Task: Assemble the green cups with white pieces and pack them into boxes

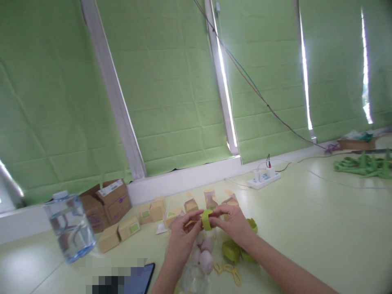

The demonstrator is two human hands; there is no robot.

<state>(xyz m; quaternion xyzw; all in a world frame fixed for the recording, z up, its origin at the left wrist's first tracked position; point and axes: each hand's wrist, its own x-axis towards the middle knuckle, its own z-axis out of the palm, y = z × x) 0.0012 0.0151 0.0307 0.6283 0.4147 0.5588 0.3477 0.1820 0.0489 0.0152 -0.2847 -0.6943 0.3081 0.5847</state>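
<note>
Looking on from afar, I start at the near edge, where a dark-edged device [146,277] lies left of the left forearm; a wide elbow swing could shove it. Right of that forearm sit a clear container [194,281] and yellow loops [234,275], light enough, I judge, for a brushing wrist to drag. Pale rounded pieces [206,261] lie just beyond, and green cup-like pieces [231,251] lie close by the right forearm, so lowering that arm could scatter them. Farther up, the curved green piece [207,220] is in the air between my left hand [183,237] and right hand [233,223], each pinching one side with its fingertips. An uneven pull could flip it loose, dropping it among the pale pieces. Beyond, small beige boxes [129,228] stand left of the hands; a long reach could topple some. The far power strip [263,181] threatens little unless a cord snags.
</note>
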